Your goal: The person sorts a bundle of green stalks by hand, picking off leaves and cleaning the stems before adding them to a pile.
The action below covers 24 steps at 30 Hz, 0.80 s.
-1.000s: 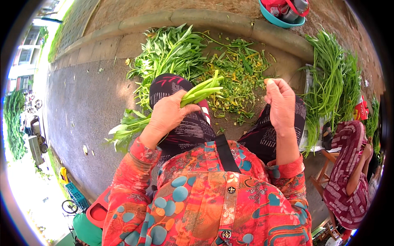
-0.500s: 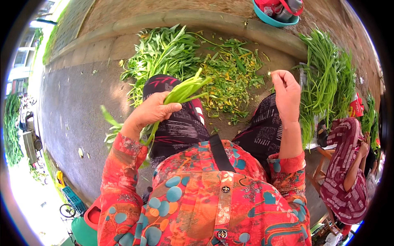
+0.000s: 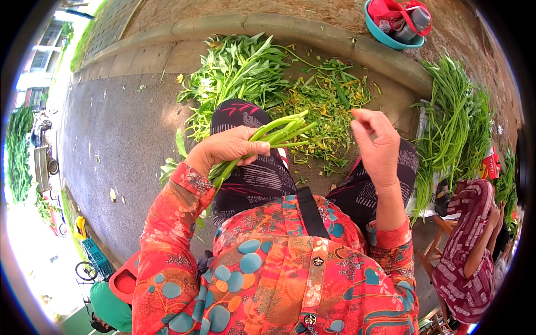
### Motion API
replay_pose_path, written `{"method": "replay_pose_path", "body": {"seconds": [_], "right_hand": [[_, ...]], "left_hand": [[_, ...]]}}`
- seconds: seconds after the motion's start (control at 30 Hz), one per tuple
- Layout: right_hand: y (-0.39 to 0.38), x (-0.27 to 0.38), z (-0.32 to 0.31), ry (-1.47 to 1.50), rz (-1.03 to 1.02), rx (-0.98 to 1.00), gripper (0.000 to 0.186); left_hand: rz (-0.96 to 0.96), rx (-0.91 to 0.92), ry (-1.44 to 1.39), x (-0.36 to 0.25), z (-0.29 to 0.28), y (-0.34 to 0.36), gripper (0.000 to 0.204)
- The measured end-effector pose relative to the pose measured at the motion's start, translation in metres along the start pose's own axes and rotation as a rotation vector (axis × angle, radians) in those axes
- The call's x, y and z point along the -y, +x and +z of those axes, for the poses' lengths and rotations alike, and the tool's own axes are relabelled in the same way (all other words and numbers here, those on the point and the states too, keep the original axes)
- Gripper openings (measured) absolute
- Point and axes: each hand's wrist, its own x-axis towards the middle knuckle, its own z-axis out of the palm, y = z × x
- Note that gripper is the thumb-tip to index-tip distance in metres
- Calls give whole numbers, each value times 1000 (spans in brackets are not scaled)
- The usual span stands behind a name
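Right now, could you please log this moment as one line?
left hand: gripping green stems | right hand: partly open, apart from stems | nearby: leafy pile, scattered trimmings, long-stemmed greens at right

past the kerb (image 3: 312, 27) ahead of you, a turquoise basin (image 3: 381, 34) holds a red bag (image 3: 383, 10) and a grey flask (image 3: 413, 23). to your right is a person in patterned maroon clothing (image 3: 466, 262). at your lower left, a blue crate (image 3: 96, 257) stands near a bicycle (image 3: 86, 272); farther off is what may be a vehicle (image 3: 42, 167).
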Motion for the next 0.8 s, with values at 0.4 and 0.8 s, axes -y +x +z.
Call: {"method": "replay_pose_path", "body": {"seconds": [0.4,0.8], "right_hand": [[1,16,47,-22,-209,84,8],[0,16,49,-152,-329,98,9]], "left_hand": [[-31,13,86,3,4,3,29],[-44,24,141,-4,6,2,33]]}}
